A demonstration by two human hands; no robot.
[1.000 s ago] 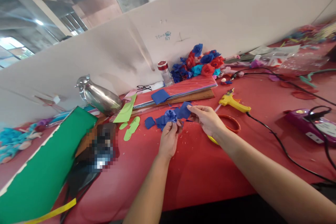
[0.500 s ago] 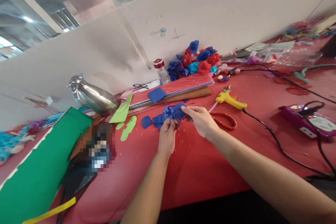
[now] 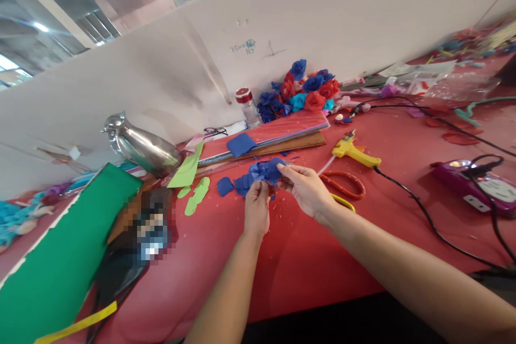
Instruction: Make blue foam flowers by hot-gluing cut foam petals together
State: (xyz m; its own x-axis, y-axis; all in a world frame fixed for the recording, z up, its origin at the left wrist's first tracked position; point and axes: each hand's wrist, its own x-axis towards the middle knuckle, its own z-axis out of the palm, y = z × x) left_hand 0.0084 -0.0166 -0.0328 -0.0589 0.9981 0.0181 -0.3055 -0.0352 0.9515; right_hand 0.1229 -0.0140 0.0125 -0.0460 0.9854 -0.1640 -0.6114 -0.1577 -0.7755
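A blue paper flower (image 3: 258, 171) is held up over the red table (image 3: 322, 258), between my two hands. My left hand (image 3: 257, 207) is closed, pinching its base from below. At its right side, the thumb and fingers of my right hand (image 3: 304, 188) pinch a blue petal (image 3: 274, 167). Blue paper petals (image 3: 242, 185) lie on the table just behind and left of the flower, with another blue piece (image 3: 225, 187) beside them. Light green cut paper petals (image 3: 197, 196) rest further left. The flower's underside is hidden by my fingers.
To the right lie a yellow glue gun (image 3: 355, 151), orange-handled scissors (image 3: 346, 185) and a purple power strip (image 3: 475, 185) with black cords. Behind are stacked paper sheets (image 3: 282, 133), a glass jar (image 3: 249, 110) and finished paper flowers (image 3: 313, 101). A steel jug (image 3: 147, 145) stands left, near green board (image 3: 76, 247).
My right hand has tilted slightly and shifted a little, folding the blue petal closer against the flower. A yellow scissor handle now shows beneath the right wrist. My left hand stays nearly still.
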